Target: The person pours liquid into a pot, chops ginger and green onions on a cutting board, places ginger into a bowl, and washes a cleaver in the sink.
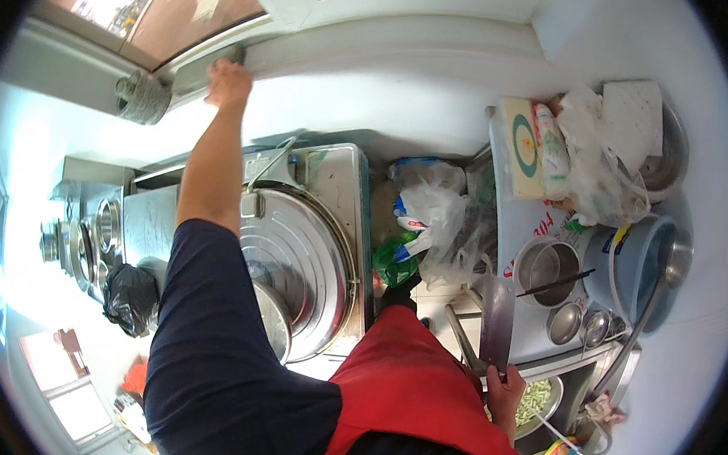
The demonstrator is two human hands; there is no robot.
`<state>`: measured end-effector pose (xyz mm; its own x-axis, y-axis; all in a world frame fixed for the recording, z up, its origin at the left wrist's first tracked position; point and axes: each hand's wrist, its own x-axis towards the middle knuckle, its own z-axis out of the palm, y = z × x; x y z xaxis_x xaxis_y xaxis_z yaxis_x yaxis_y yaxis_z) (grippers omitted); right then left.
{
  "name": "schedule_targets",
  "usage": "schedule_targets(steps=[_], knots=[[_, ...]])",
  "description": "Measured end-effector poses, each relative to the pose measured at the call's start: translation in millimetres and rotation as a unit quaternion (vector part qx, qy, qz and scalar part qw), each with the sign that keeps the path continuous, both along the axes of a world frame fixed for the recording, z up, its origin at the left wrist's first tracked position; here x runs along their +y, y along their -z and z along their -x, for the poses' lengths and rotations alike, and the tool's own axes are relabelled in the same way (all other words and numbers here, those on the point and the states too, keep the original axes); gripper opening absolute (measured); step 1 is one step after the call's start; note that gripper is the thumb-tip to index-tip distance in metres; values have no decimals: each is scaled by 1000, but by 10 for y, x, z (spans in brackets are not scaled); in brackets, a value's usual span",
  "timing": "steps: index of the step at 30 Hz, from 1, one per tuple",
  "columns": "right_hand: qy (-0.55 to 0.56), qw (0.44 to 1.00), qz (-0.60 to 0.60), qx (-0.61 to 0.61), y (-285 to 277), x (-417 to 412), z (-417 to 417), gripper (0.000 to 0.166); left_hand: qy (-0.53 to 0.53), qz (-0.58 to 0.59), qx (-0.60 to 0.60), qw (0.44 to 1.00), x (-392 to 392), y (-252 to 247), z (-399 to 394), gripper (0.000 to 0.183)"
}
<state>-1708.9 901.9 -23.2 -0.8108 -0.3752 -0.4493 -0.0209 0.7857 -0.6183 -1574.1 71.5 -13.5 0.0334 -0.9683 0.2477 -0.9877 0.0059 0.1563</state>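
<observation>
My left hand (pixel 228 83) reaches out to the window ledge, its fingers closed over the edge of a grey rectangular block (pixel 192 74), possibly a whetstone. Beside that block sits a roll of grey twine (pixel 142 97). Low on the right, my right hand (pixel 504 392) grips the handle of a cleaver (pixel 497 323), whose broad blade points away from me past the table's edge. Under the cleaver hand, a metal bowl of chopped green vegetable (pixel 534 402) stands in the sink area, partly hidden by the hand.
A large round metal lid (pixel 300 255) covers the cooker below my left arm. Plastic bags (pixel 430 213) lie between it and the table (pixel 496 204). On the table are a metal pot (pixel 546 257) with chopsticks, a blue bucket (pixel 627 262) and a ladle (pixel 676 262). A black bag (pixel 129 297) hangs left.
</observation>
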Motion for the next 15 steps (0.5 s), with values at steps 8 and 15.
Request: schedule_targets(steps=[8,15], knots=[[98,994,21,-31,93,150,-260,26,-31,-51,-14,998,180,-381,-367,62],[47,996,-71,-39,-85,24,-111,34,76,-241,227,940,-635,36,-153,52]])
